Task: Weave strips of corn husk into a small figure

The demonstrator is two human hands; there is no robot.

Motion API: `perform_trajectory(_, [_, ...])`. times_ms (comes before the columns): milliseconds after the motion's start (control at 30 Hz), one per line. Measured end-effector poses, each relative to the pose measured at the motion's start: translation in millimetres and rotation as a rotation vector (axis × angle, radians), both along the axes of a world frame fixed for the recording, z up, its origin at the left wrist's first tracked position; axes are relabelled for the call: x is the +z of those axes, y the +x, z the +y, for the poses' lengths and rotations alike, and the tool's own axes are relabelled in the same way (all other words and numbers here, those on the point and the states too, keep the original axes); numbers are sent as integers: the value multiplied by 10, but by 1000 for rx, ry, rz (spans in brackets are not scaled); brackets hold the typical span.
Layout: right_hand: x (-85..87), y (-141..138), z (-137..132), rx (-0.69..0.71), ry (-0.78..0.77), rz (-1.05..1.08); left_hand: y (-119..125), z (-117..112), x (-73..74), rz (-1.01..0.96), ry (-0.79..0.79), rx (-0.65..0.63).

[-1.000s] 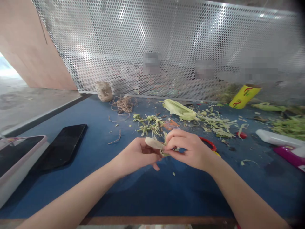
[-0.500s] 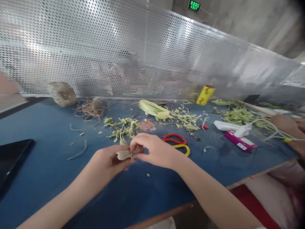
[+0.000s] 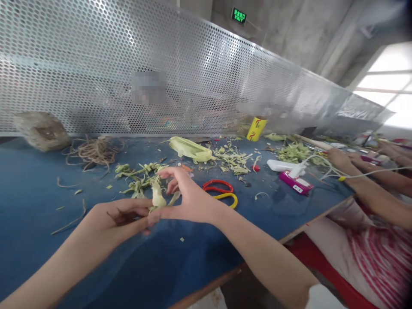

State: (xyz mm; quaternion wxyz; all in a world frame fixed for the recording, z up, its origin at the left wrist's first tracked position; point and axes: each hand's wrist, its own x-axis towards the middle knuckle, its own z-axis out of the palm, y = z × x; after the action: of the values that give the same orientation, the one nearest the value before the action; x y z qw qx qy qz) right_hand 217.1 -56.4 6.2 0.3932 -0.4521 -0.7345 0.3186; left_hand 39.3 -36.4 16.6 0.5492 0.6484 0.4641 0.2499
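Observation:
My left hand (image 3: pixel 125 216) pinches a pale green piece of plant husk (image 3: pixel 157 195), bulged in the middle with a frayed top. Around its right side curves my right hand (image 3: pixel 189 193), fingers and thumb spread apart. The right thumb tip reaches the left fingertips at the base of the husk piece. A pale strip (image 3: pixel 174 198) shows between the right thumb and fingers; I cannot tell what it joins. Beside the right wrist lie scissors (image 3: pixel 230 189) with one red and one yellow handle loop, their blades hidden. Behind the hands sits a pile of knotted green husk pieces (image 3: pixel 137 178).
A pale corn husk (image 3: pixel 189 149), green scraps (image 3: pixel 236 159) and tangled twine (image 3: pixel 95 152) lie farther back. A yellow tube (image 3: pixel 256 128) stands near the perforated metal screen (image 3: pixel 193 86). At right are a white-and-purple glue gun (image 3: pixel 294 182), its cord and other people's arms (image 3: pixel 370 189).
My view has turned right. My right fingers, closed on the pale piece before, have spread apart. The husk piece now stands more upright in my left hand.

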Motion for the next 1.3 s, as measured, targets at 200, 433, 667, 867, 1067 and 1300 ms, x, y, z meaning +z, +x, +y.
perform_trajectory(200, [0,-13,30,120,-44,-107,-39,58,-76,-17,-10,4])
perform_trajectory(433, [-41,-39,63,169,-33,37,19,23,-73,-67,65,63])
perform_trajectory(667, [-50,-43,63,268,-176,116,55,-3,-21,24,88,81])
perform_trajectory(867, [-51,-15,148,155,-232,294,4,34,-80,3,124,32])
perform_trajectory(1067, [-28,108,208,8,-245,473,-18,-7,5,6,159,5])
perform_trajectory(1300, [-57,74,187,41,-244,405,-27,-101,18,25,129,-59])
